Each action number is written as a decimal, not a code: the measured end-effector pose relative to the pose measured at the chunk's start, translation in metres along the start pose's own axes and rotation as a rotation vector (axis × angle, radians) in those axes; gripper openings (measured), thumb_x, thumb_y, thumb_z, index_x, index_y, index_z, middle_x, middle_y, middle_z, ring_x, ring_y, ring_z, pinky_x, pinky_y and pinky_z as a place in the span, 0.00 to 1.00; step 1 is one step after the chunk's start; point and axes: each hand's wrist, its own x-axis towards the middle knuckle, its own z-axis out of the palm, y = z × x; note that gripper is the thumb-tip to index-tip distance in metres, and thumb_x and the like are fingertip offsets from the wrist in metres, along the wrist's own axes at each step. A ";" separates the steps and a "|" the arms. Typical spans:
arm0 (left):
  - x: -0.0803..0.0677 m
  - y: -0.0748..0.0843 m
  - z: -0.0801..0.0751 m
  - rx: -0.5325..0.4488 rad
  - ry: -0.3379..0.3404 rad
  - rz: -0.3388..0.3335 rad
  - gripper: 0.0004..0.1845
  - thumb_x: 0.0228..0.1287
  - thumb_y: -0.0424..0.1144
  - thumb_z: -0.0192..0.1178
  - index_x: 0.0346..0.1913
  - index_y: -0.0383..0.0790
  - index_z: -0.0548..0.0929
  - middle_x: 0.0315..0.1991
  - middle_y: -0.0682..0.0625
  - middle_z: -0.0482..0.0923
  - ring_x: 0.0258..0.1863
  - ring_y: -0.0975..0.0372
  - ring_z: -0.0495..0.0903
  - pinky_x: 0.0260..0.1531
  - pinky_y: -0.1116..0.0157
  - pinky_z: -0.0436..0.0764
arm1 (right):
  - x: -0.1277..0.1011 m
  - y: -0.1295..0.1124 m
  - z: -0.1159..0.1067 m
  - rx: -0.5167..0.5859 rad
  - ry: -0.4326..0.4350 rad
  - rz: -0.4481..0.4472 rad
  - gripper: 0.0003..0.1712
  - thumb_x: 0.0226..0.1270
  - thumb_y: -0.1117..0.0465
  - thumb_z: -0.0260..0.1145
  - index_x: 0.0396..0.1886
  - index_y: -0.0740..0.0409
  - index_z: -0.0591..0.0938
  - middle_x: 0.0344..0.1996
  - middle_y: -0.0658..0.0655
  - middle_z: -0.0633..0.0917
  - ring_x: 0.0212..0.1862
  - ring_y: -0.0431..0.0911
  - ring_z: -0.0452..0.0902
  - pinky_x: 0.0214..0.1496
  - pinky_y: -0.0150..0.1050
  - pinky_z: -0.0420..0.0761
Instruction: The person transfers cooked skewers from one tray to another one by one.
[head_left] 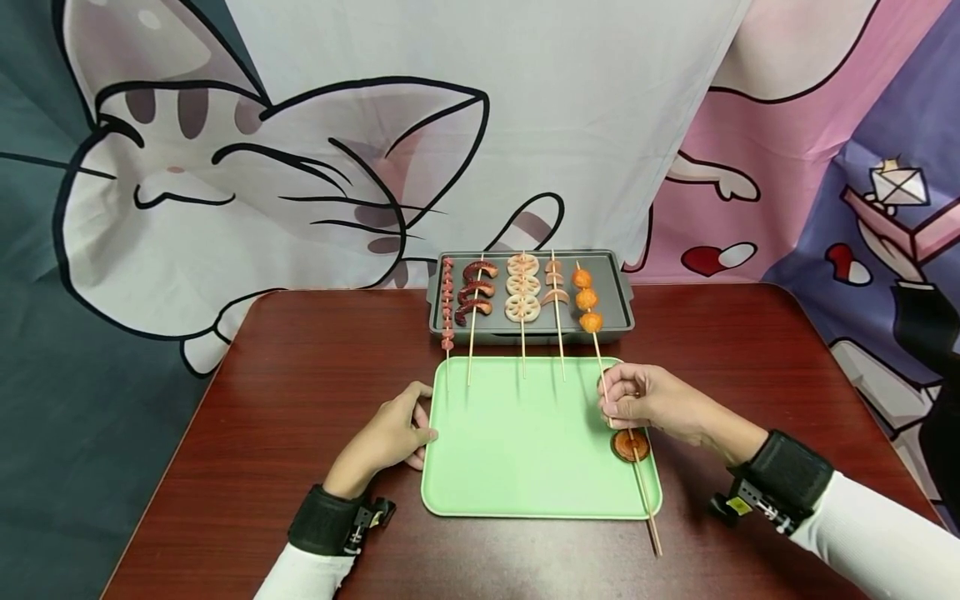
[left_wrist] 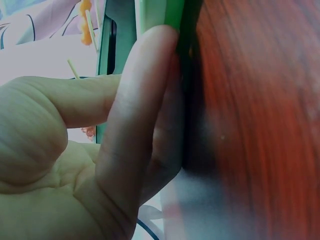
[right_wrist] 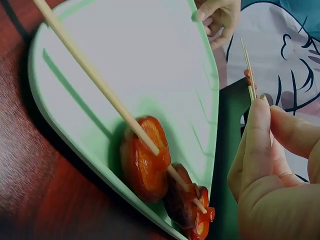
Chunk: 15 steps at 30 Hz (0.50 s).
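My left hand [head_left: 397, 429] grips the left edge of a light green tray [head_left: 525, 467], with fingertips at its rim in the left wrist view. At the tray's right side my right hand [head_left: 637, 400] pinches the lower stick of a skewer of orange balls [head_left: 587, 300]. Those balls lie over the grey pan [head_left: 618, 287]. Below that hand, a skewer of glossy brown round pieces [head_left: 631, 446], like mushroom caps, lies along the tray's right edge. Its stick [head_left: 651, 517] sticks out past the near edge. The right wrist view shows several of these brown pieces [right_wrist: 145, 160] in a row.
Across the grey pan lie more skewers: small pink pieces [head_left: 447, 300], dark curled sausages [head_left: 476, 292], lotus slices [head_left: 522, 287] and pale brown pieces [head_left: 555, 279]. Their sticks overhang the tray's far edge. A brown wooden table [head_left: 330, 350] bears everything, with a cartoon-printed cloth [head_left: 525, 142] behind.
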 end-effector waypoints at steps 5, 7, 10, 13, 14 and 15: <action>0.000 0.000 0.000 0.003 -0.003 -0.001 0.29 0.67 0.22 0.63 0.68 0.33 0.69 0.33 0.41 0.74 0.19 0.56 0.81 0.19 0.59 0.88 | -0.008 0.001 0.005 0.006 -0.018 -0.007 0.09 0.72 0.71 0.66 0.46 0.67 0.75 0.33 0.50 0.85 0.38 0.39 0.85 0.47 0.36 0.91; 0.000 0.001 0.000 0.004 0.000 -0.002 0.29 0.66 0.22 0.64 0.68 0.33 0.69 0.33 0.41 0.74 0.19 0.56 0.81 0.19 0.58 0.88 | -0.010 0.003 0.006 0.009 -0.023 -0.005 0.09 0.72 0.71 0.67 0.45 0.67 0.75 0.33 0.49 0.85 0.38 0.39 0.85 0.46 0.36 0.91; 0.001 0.000 0.000 0.006 0.003 -0.003 0.29 0.66 0.22 0.64 0.68 0.33 0.69 0.33 0.41 0.74 0.19 0.56 0.81 0.19 0.58 0.89 | -0.014 0.005 0.009 0.012 -0.024 0.001 0.09 0.71 0.71 0.67 0.45 0.67 0.75 0.33 0.49 0.85 0.38 0.39 0.85 0.46 0.37 0.91; 0.001 0.000 0.000 0.005 0.002 -0.001 0.29 0.66 0.22 0.64 0.68 0.33 0.69 0.33 0.41 0.74 0.19 0.56 0.81 0.19 0.58 0.89 | -0.017 0.008 0.012 0.005 -0.025 0.003 0.10 0.71 0.71 0.67 0.45 0.68 0.75 0.33 0.51 0.85 0.39 0.40 0.85 0.45 0.38 0.91; 0.001 0.000 0.000 0.005 0.000 -0.001 0.29 0.66 0.22 0.64 0.68 0.33 0.69 0.33 0.41 0.74 0.19 0.56 0.81 0.19 0.58 0.89 | -0.018 0.009 0.013 0.001 -0.025 0.002 0.10 0.71 0.71 0.67 0.46 0.69 0.75 0.33 0.51 0.85 0.39 0.40 0.85 0.45 0.38 0.91; 0.001 0.000 0.000 0.007 0.000 0.001 0.29 0.66 0.22 0.64 0.68 0.33 0.69 0.33 0.41 0.74 0.19 0.56 0.81 0.19 0.58 0.89 | -0.019 0.009 0.013 -0.004 -0.026 0.000 0.10 0.71 0.71 0.67 0.46 0.69 0.74 0.33 0.51 0.85 0.39 0.41 0.85 0.44 0.38 0.91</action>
